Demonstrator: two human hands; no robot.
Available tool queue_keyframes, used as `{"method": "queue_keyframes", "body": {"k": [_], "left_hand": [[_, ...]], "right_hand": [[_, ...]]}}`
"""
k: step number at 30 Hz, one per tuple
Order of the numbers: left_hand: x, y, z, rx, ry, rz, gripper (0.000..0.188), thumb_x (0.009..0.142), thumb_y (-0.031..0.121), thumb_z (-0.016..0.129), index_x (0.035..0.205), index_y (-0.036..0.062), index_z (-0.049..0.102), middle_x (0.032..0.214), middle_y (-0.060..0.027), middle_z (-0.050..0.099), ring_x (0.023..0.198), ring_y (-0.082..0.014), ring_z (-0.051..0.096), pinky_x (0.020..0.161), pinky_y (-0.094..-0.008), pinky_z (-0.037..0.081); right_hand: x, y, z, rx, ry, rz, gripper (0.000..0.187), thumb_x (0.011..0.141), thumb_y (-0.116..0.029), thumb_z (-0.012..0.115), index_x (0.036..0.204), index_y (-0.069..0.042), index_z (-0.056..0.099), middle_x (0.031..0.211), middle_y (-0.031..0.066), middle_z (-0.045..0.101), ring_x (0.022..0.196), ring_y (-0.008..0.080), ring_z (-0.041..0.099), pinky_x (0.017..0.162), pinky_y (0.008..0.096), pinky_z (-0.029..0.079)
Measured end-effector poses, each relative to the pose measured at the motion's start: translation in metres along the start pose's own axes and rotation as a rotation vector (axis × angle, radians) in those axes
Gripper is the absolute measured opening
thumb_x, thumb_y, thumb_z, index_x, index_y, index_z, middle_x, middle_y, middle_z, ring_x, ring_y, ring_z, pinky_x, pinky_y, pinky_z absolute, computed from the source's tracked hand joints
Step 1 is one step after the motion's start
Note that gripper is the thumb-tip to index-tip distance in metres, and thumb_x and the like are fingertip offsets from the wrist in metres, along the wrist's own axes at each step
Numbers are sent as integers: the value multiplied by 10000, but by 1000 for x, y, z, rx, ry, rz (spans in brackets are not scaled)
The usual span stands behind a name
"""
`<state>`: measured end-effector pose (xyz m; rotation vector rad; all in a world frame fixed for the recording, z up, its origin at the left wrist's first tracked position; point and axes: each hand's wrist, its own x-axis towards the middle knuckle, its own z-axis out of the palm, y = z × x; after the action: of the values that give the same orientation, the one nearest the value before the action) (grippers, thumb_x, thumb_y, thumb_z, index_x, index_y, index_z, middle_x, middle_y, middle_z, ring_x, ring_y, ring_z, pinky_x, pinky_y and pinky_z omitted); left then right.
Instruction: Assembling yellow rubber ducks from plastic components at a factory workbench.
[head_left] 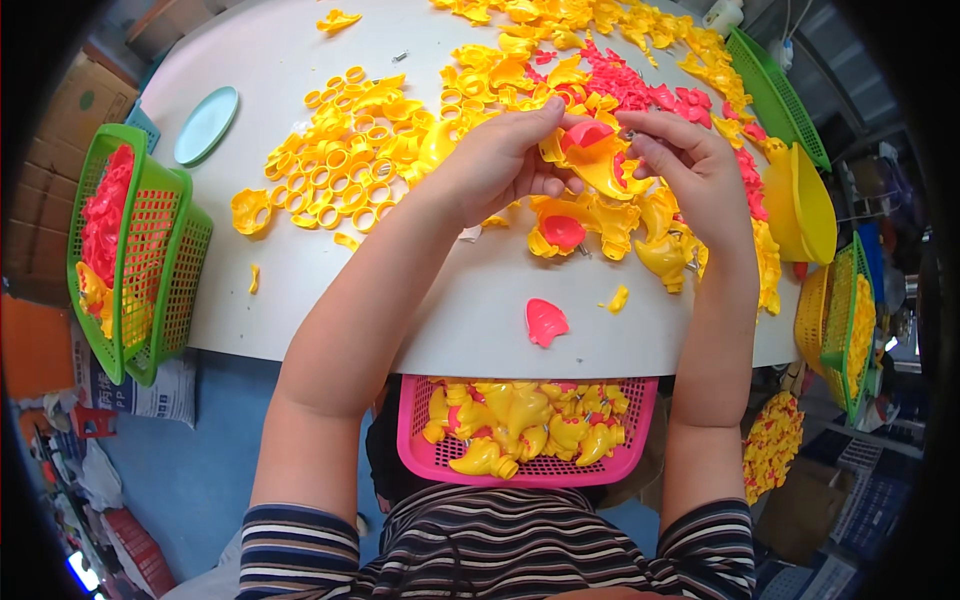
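Over the table's near middle, my left hand is closed on the edge of a yellow plastic toy shell with a red part set in it. My right hand is at the shell's other side, thumb and forefinger pinched together. Something small and dark, perhaps metal, shows at those fingertips, too small to name. Below the hands lie more yellow shells, one with a red insert, and a small metal spring. A loose red piece rests nearer the table's front edge.
Yellow rings and red pieces are heaped across the white table. On my lap, a pink basket holds yellow-and-red toy parts. Green baskets stand at left, a teal lid nearby. A yellow scoop-like container is at right.
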<state>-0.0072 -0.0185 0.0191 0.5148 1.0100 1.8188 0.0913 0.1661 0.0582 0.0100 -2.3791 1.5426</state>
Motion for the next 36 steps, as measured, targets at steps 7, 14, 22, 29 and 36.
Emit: {"method": "queue_keyframes", "body": {"k": [7, 14, 22, 29, 36], "left_hand": [[-2, -1, 10, 209, 141, 59, 542, 958, 443, 348, 1175, -21, 523, 1014, -118, 606, 743, -150, 622, 645, -220, 515], [2, -10, 21, 220, 233, 231, 527, 948, 443, 381, 1162, -13, 537, 1054, -99, 594, 843, -166, 632, 765, -255, 529], [2, -9, 17, 274, 145, 173, 562, 950, 474, 332, 1147, -7, 544, 1072, -99, 591, 887, -161, 623, 777, -274, 534], [4, -13, 13, 302, 186, 235, 601, 951, 501, 261, 1115, -8, 535, 1052, -129, 592, 923, -186, 616, 759, -318, 548], [2, -14, 17, 308, 226, 213, 627, 939, 526, 267, 1105, -17, 533, 1026, -137, 602, 911, -189, 623, 757, -321, 546]], "right_hand": [[-6, -1, 9, 2, 105, 120, 169, 829, -26, 612, 985, 30, 644, 903, 70, 648, 822, 119, 628, 705, 221, 518], [-12, -2, 17, -136, 264, -56, 147, 834, 33, 584, 967, 27, 646, 1014, 74, 613, 882, 114, 612, 757, 215, 512], [-9, 8, 15, -28, 246, -112, 159, 817, 57, 589, 955, 13, 653, 972, 77, 634, 898, 123, 602, 794, 227, 503], [-14, 12, 11, 97, 149, -128, 155, 796, 86, 593, 922, 21, 655, 967, 97, 643, 913, 146, 605, 794, 241, 507], [-19, 12, 10, -7, 94, -176, 116, 793, 95, 589, 865, 29, 652, 953, 103, 646, 885, 139, 611, 776, 240, 508]]}}
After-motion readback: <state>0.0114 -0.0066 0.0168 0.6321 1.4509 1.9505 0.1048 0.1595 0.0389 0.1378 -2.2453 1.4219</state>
